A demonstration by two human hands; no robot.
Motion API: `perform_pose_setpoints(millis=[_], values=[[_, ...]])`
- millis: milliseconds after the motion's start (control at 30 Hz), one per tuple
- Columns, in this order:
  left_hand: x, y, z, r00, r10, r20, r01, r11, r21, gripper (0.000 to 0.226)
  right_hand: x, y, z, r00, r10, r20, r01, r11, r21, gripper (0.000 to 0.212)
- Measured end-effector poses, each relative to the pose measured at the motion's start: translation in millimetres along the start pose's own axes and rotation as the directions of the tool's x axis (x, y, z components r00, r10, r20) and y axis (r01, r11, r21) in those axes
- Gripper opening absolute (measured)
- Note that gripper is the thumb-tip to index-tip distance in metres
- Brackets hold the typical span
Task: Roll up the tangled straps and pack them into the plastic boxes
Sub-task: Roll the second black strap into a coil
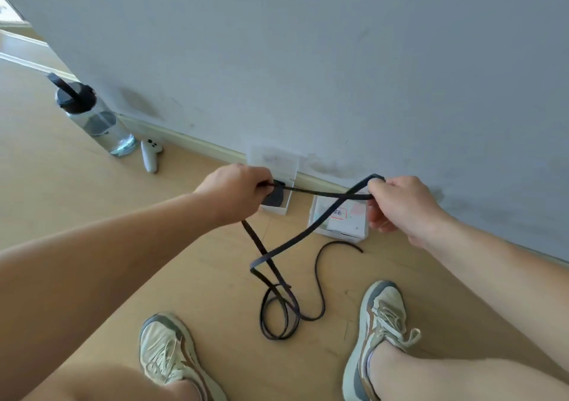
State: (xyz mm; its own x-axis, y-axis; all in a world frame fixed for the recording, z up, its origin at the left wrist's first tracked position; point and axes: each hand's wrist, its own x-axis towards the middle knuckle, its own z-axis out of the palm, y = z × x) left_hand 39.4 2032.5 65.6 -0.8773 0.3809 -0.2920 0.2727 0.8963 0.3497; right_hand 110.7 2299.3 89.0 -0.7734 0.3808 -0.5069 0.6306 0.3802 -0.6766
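Strap: a long, flat, dark fabric strap, held in the air in front of the open clear plastic box, with the rest trailing onto the pale wooden floor.
Left hand: the left hand is closed, pinching the strap directly in front of the open box and partly covering it.
Right hand: the right hand is closed round a small bight of strap that sticks up over its fingers, well to the right of the open box.
Long axis: the held span runs nearly level, left to right, taut between the two hands and roughly parallel to the grey wall behind the open box.
Slack: one run drops from each hand; they cross below the span and end in loose overlapping loops on the floor, nearer the person than the open box, with a free tail curving back towards the wall.
Boxes: the open box, its lid upright against the wall, already holds a rolled dark strap; a closed plastic box with a printed label sits just right of it.
Nearer hand: the left is the closer one to the open box, while the right carries the bight.
Likely step: untangling comes first, since the crossing looks like it must clear before winding.
Also there: a clear water bottle with a black lid and a white handheld controller, both left of the open box.
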Motion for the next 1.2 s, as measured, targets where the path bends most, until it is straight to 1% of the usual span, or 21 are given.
perform_pose_setpoints(millis=[33,100,167,233,300,433,500,567,633,667,700,767,833,900,933,967,1067,1100,1133,1167,1200], values=[[-7,9,-20,0.992,-0.007,-0.123,-0.008,0.992,-0.123,0.014,-10,-7,-8,1.0,0.007,0.0,-0.007,1.0,0.003,0.027],[-24,30,-59,0.948,-0.048,-0.313,-0.077,0.924,-0.375,0.012,-29,-22,-20,1.0,0.015,0.019,-0.015,1.0,-0.009,0.025],[-42,46,-88,0.923,-0.076,-0.377,-0.125,0.868,-0.481,0.013,-48,-36,-26,0.999,-0.001,0.038,0.004,0.997,-0.074,0.026],[-60,51,-98,0.951,-0.066,-0.303,-0.098,0.863,-0.496,0.014,-67,-50,-26,0.996,-0.087,0.018,0.088,0.991,-0.105,0.029],[-75,48,-93,0.983,-0.054,-0.177,-0.037,0.88,-0.474,0.016,-85,-61,-21,0.982,-0.188,0.015,0.189,0.981,-0.053,0.03],[-99,38,-67,0.999,-0.038,0.026,0.045,0.915,-0.4,0.014,-113,-72,2,0.969,-0.204,0.138,0.182,0.971,0.153,0.022],[-105,39,-58,0.998,-0.032,0.05,0.05,0.916,-0.398,0.013,-122,-67,13,0.968,-0.22,0.124,0.2,0.967,0.155,0.028],[-107,42,-52,0.999,-0.035,0.023,0.041,0.911,-0.411,0.013,-127,-60,20,0.963,-0.251,0.097,0.24,0.964,0.118,0.025],[-109,45,-49,1.0,0.001,0.021,0.008,0.9,-0.435,0.035,-131,-58,21,0.961,-0.27,0.067,0.266,0.962,0.057,0.024],[-110,47,-48,0.999,0.037,0.031,-0.019,0.893,-0.449,0.047,-134,-60,19,0.962,-0.269,0.044,0.267,0.962,0.047,0.029],[-112,49,-47,0.997,0.074,0.036,-0.049,0.885,-0.462,0.055,-135,-65,17,0.963,-0.269,0.021,0.267,0.961,0.068,0.036],[-114,51,-47,0.991,0.134,0.022,-0.106,0.863,-0.494,0.059,-140,-78,11,0.961,-0.275,0.025,0.262,0.937,0.232,0.047],[-115,53,-48,0.985,0.169,0.019,-0.133,0.837,-0.53,0.039,-146,-92,4,0.944,-0.316,0.094,0.244,0.861,0.446,0.05],[-114,56,-48,0.981,0.184,0.055,-0.122,0.817,-0.563,0.009,-149,-99,0,0.926,-0.364,0.101,0.262,0.812,0.522,0.042],[-114,57,-48,0.98,0.189,0.068,-0.118,0.816,-0.567,0.002,-148,-98,0,0.928,-0.367,0.063,0.289,0.816,0.5,0.038],[-112,57,-46,0.981,0.184,0.068,-0.114,0.819,-0.563,0.006,-145,-96,0,0.937,-0.35,0.012,0.302,0.824,0.479,0.036],[-107,56,-48,0.983,0.16,0.087,-0.086,0.828,-0.554,0.011,-125,-86,-2,0.972,-0.212,-0.103,0.236,0.866,0.44,0.039],[-105,56,-51,0.98,0.162,0.114,-0.079,0.848,-0.524,0.012,-118,-85,-5,0.972,-0.181,-0.152,0.225,0.906,0.359,0.04],[-103,56,-53,0.977,0.162,0.14,-0.072,0.864,-0.498,0.012,-112,-84,-10,0.961,-0.184,-0.207,0.228,0.949,0.218,0.045],[-101,57,-55,0.974,0.163,0.156,-0.071,0.876,-0.477,0.012,-108,-83,-15,0.945,-0.224,-0.237,0.241,0.969,0.047,0.054],[-99,58,-56,0.975,0.158,0.155,-0.069,0.883,-0.465,0.012,-107,-82,-20,0.926,-0.3,-0.23,0.283,0.953,-0.104,0.063]])
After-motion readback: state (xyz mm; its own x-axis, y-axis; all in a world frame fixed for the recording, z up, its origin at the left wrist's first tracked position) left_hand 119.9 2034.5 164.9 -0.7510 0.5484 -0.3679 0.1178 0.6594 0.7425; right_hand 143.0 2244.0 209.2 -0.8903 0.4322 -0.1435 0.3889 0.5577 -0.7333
